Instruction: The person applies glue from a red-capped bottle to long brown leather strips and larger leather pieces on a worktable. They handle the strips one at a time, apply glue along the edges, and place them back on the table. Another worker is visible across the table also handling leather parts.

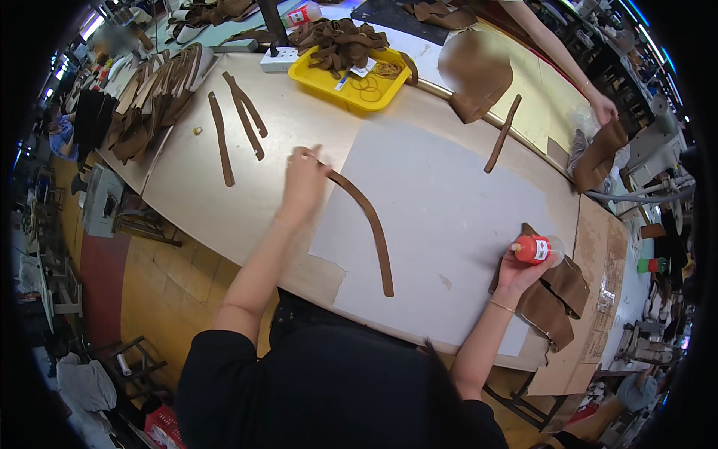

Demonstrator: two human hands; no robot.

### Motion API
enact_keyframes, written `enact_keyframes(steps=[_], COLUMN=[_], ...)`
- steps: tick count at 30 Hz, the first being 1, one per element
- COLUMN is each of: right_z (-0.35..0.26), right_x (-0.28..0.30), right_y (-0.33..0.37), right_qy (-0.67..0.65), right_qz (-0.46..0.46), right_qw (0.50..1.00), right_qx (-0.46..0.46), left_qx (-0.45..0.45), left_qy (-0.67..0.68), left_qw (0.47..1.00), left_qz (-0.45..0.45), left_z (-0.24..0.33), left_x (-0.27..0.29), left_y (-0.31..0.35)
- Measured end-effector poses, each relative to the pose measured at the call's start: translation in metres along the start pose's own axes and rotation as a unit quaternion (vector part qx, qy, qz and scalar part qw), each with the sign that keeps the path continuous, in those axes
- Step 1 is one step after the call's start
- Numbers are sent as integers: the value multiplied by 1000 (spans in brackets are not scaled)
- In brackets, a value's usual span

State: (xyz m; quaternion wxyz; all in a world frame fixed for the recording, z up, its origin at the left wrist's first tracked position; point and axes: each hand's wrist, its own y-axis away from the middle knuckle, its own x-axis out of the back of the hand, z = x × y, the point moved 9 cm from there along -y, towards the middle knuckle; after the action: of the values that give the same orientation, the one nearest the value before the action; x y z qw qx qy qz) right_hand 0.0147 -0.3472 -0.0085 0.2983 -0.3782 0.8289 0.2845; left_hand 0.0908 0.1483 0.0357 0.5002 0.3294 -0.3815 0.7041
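My left hand (305, 183) is closed, its fingers pinching the upper end of a long brown strip (379, 239). From there the strip curves down over a grey sheet (449, 202) on the table. My right hand (517, 275) is wrapped round a squeeze bottle (532, 249), red with a narrow nozzle tipped to the left. Beneath and beside that hand lie flat brown pieces (542, 310). Left of my left hand are more strips, a single one (221, 142) and a pair (243, 112) touching at the top. Another strip (502, 135) rests on the sheet's far right side.
A yellow tray (310, 84) at the far edge holds bundled brown strips (348, 45) and rubber bands. Stacked brown pieces (153, 97) stand far left, with a white power strip (278, 60) by the tray. Across the table another person's hand (600, 106) touches a brown piece (600, 157).
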Motion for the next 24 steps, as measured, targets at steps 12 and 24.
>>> enact_keyframes(steps=[12,24], right_z=[6,7], right_x=[-6,-1], right_y=[-10,-17], right_qy=[-21,-23], right_qz=[-54,-48], right_qw=[998,998], right_qx=[-12,-18], left_qx=[98,-144], left_qy=[148,366], left_qw=[961,887], left_qz=[-213,-241], left_z=[-52,120], left_x=[-19,100], left_y=[-45,-98])
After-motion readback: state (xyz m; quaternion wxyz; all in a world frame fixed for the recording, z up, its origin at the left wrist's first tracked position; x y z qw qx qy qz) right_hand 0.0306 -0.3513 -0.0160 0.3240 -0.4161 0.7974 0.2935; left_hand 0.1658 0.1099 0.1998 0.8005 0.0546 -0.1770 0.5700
